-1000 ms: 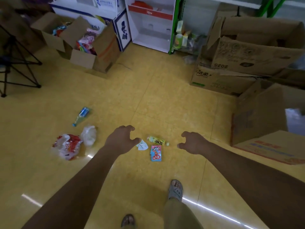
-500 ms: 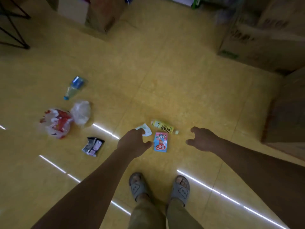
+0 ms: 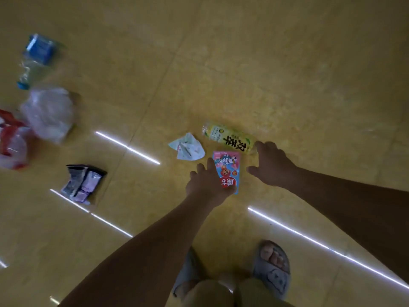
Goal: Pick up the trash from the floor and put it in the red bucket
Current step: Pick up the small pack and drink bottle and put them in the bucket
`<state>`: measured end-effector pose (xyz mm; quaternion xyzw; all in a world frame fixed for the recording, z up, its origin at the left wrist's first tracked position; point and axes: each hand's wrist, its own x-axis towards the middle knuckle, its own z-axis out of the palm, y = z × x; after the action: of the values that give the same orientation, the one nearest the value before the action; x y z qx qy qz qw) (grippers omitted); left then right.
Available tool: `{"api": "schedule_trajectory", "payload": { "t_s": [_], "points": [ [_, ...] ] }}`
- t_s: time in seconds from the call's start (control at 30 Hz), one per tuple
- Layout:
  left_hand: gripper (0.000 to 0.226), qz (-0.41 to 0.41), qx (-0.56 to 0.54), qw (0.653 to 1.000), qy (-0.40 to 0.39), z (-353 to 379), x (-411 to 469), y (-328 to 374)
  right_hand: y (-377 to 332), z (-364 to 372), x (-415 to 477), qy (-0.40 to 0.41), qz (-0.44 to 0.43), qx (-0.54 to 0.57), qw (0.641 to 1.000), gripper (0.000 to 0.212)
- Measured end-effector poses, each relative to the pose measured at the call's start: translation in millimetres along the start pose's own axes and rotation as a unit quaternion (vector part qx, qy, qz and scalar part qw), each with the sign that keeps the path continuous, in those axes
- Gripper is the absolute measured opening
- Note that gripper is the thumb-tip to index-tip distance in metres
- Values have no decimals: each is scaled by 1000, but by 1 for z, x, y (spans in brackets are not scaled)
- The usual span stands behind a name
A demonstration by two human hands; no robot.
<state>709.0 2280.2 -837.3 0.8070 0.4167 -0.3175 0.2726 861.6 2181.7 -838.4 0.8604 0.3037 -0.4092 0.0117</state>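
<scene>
So the trash is all lying flat on a glossy yellow tile floor (image 3: 287, 74). The main landmark is the yellow tea bottle (image 3: 228, 140). It's on its side with its long axis diagonal, one end pointing up-left and away from the person, the other down-right. The right hand (image 3: 273, 166) is at that down-right end with its fingers spread and loosely bent. One fingertip is right at the bottle's tip, but I can't tell if it's actually touching.

Just below the bottle, on the person's side, is a flat pink-and-blue snack packet (image 3: 229, 168). It's rectangular, and its long axis points roughly from the bottle back toward the person's feet. The left hand (image 3: 208, 185) is over the packet's lower left corner, fingers stretched out, not gripping anything. The two hands are apart, with the packet between them.

Just left of the bottle is a crumpled bit of pale paper (image 3: 187, 147). Well off to the bottle's left there's a crinkly black-and-purple wrapper (image 3: 83, 183). Farther left are a scrunched clear plastic bag (image 3: 49, 113), a red-and-white bag (image 3: 12, 142) beside it, and a clear bottle with a blue label (image 3: 35, 58) beyond those. Everything out that way is blurry.
</scene>
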Motion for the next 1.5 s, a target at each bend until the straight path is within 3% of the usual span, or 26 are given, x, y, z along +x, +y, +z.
{"api": "schedule_trajectory", "payload": {
  "t_s": [0.3, 0.47, 0.63, 1.07, 1.5],
  "points": [
    [139, -22, -39, 998, 39, 66, 71, 2, 6, 55, 80, 93, -41, -16, 995, 88],
    [141, -21, -63, 996, 56, 74, 72, 8, 7, 57, 87, 135, -21, 40, 990, 70],
    [137, -20, -100, 994, 48, 56, 55, -6, 3, 46, 65, 132, 8, 70, 989, 66],
    [136, 68, -90, 991, 65, -124, -62, -20, -63, -85, -56, 103, -19, 35, 994, 63],
    [131, 66, -146, 979, 128, -303, -253, -35, -169, -239, -248, 105, -23, 1, 994, 62]
  ]
}}
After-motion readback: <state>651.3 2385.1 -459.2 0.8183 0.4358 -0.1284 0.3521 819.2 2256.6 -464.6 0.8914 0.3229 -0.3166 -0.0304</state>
